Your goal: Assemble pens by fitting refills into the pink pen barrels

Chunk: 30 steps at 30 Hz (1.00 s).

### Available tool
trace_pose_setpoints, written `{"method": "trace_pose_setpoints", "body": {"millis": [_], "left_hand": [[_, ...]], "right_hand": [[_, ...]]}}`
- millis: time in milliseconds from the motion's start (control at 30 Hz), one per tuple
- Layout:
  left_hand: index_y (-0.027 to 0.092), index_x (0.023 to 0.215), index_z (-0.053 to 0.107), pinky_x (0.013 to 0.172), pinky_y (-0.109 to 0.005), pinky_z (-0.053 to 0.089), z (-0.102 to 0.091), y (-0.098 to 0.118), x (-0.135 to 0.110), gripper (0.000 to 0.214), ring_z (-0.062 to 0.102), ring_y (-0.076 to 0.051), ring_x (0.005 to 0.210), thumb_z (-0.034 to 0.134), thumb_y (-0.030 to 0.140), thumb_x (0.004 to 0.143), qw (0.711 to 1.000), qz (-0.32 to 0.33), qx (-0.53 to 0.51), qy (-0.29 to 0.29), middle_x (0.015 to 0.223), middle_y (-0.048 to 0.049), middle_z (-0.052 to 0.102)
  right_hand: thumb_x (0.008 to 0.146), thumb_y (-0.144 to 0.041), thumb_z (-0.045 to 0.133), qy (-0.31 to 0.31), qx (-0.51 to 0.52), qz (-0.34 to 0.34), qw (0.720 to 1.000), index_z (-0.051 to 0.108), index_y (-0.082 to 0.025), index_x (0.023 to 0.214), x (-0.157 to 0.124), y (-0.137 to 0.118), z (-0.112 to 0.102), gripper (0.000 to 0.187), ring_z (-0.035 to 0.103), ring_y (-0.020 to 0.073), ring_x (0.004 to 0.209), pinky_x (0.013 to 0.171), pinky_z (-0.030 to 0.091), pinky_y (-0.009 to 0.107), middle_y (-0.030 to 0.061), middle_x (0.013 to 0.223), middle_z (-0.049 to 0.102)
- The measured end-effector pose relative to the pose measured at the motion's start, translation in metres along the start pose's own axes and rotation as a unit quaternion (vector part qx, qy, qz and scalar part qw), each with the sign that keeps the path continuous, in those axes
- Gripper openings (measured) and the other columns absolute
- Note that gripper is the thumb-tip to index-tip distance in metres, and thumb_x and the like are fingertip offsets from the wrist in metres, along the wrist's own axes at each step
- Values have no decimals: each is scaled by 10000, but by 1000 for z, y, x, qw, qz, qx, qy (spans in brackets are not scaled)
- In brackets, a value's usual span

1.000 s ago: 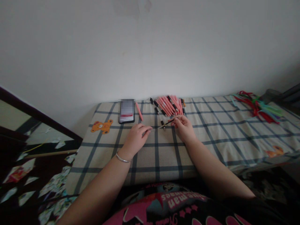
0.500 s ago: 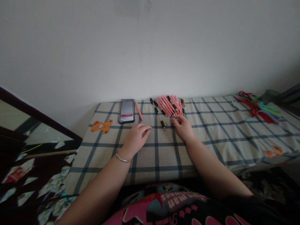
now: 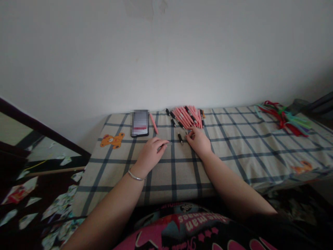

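Observation:
My left hand [image 3: 153, 149], with a silver bangle at its wrist, pinches a thin pen refill [image 3: 167, 144] whose clear end sticks out to the right past the fingertips. To its right, a black pen grip with a metal tip [image 3: 180, 139] lies on the cloth. Just beside that grip, my right hand [image 3: 199, 140] is low over the cloth with thumb and forefinger closed together; whatever small piece is between them is too small to name. Beyond the right hand lies a pile of pink pen barrels [image 3: 183, 117], with several black grips [image 3: 173, 123] along its left side.
A phone [image 3: 140, 130] and a single pink barrel [image 3: 154, 124] lie to the left on the checked tablecloth [image 3: 161, 180]. Coloured ribbons [image 3: 286, 119] are bunched at the far right. A wall [image 3: 166, 69] rises behind the table. Paper scraps [image 3: 62, 205] litter the left side below.
My right hand has shifted left and slightly down, closer to the black grip, covering a small piece seen on the cloth before. My left hand stays nearly in place with the refill.

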<state>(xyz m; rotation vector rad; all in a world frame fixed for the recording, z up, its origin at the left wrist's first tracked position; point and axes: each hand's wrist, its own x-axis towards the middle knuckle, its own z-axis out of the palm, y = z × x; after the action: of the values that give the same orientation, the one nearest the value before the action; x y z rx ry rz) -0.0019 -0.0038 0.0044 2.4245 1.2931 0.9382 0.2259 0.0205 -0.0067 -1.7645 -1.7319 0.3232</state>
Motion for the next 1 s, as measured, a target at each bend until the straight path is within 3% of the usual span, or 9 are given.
{"method": "trace_pose_setpoints", "body": {"millis": [333,533,667,767,1000], "left_hand": [[195,1020,616,851,-340,485,-1,1,0,209,589,-175,912,459,192,883,1000,-17,11,5,947,-44,625],[159,1107,506,856,-360,497,5,-3,-2,331,600,-183,923,470,74,790,998,-51,1,37,973,-73,628],[176,1033,504,845,-361,497,7,-4,0,261,597,-184,926,471,76,793,998,-32,11,56,972,-69,616],[178,952,527,836,-357,490,6,-2,3,183,583,-184,903,480,80,806,998,-17,19,56,925,-56,609],[182,973,602,852,-345,461,5,-1,10,177,562,-194,927,517,111,836,997,-10,77,26,954,-51,620]], "right_hand": [[797,-308,528,24,19,-2,1000,563,-207,1062,-1,1,0,286,563,165,678,590,401,283,13,815,631],[774,-247,519,68,45,-92,992,577,-167,1015,-3,5,2,260,545,191,721,688,444,322,42,795,598],[779,-206,508,83,63,-139,985,593,-184,970,-6,1,1,210,538,191,721,715,446,334,38,775,601],[785,-186,500,79,68,-165,981,608,-196,927,-8,-4,0,178,545,188,728,726,445,330,35,765,607],[791,-142,508,47,74,-226,970,623,-198,871,-12,-11,-2,151,570,205,829,770,440,330,47,813,644]]}}
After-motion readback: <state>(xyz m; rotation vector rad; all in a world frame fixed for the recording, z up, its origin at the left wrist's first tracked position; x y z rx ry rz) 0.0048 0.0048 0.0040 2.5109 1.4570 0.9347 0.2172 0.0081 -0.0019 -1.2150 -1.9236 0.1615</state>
